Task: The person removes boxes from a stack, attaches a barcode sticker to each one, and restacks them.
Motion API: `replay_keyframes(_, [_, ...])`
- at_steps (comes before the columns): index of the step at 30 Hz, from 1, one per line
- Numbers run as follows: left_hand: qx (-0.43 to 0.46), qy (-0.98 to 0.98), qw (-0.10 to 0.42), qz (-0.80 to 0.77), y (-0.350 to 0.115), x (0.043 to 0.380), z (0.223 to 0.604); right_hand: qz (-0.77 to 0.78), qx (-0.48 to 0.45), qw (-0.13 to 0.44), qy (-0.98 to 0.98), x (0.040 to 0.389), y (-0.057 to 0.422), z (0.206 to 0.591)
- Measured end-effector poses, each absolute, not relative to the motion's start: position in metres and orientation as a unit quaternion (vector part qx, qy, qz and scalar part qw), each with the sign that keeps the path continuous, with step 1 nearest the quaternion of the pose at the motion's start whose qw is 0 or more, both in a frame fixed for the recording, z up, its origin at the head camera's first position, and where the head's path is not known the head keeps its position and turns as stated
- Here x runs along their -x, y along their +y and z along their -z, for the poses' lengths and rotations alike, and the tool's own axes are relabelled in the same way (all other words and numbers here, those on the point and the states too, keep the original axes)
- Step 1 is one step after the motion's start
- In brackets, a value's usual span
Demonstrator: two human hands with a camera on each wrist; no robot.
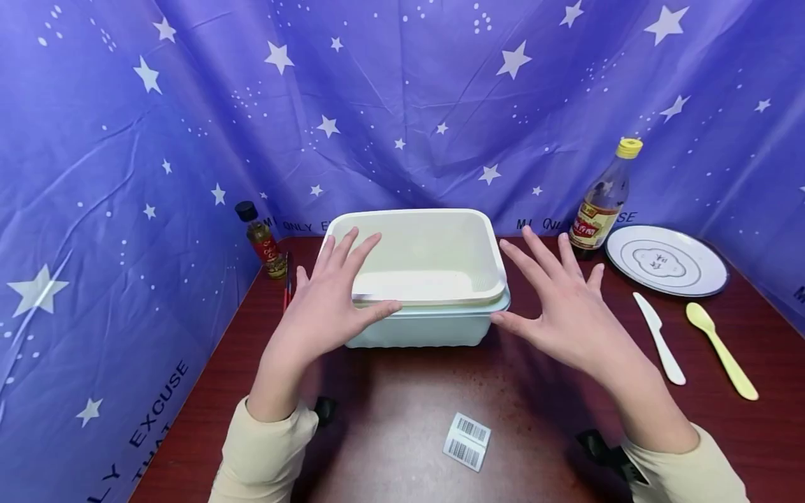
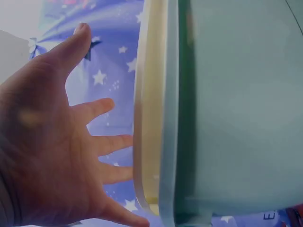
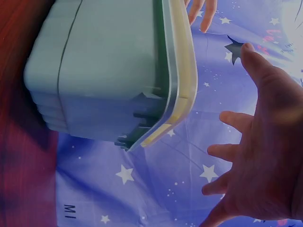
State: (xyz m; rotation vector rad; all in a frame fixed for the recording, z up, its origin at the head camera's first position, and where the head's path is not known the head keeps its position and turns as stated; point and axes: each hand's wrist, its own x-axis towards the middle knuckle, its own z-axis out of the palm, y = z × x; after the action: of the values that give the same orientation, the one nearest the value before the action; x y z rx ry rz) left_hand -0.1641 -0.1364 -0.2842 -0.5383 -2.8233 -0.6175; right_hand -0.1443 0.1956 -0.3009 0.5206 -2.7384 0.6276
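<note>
A cream-white rectangular basket sits nested in a light blue basin at the middle back of the table. My left hand, fingers spread, overlaps the basket's left side in the head view. To the right of the basin my right hand hovers with straight, splayed fingers, its thumb near the basin's corner. Neither hand holds anything. The left wrist view shows the palm facing the basin's rim. A gap parts the right fingers from the basket's rim in the right wrist view.
A label with barcodes lies in front on the dark red table. Right side: a sauce bottle, a white plate, a white knife and a yellow spoon. A small black-capped bottle stands left. Starry blue cloth surrounds the table.
</note>
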Motion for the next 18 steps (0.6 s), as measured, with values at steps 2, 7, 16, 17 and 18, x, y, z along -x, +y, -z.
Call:
replay_keyframes(2, [0.177, -0.954, 0.097, 0.221, -0.141, 0.166, 0.284, -0.227, -0.183, 0.134, -0.947, 0.147, 0.194, 0.301])
replay_keyframes(7, [0.167, -0.95, 0.084, 0.251, -0.151, 0.173, 0.285, -0.243, -0.185, 0.12, -0.945, 0.151, 0.193, 0.302])
replay_keyframes(16, [0.178, -0.937, 0.064, 0.294, -0.171, 0.186, 0.291, -0.259, -0.173, 0.078, -0.947, 0.159, 0.189, 0.306])
replay_keyframes(17, [0.18, -0.936, 0.061, 0.297, -0.173, 0.187, 0.292, -0.259, -0.171, 0.073, -0.948, 0.16, 0.189, 0.307])
replay_keyframes(18, [0.181, -0.935, 0.056, 0.301, -0.176, 0.188, 0.293, -0.258, -0.169, 0.068, -0.949, 0.162, 0.189, 0.307])
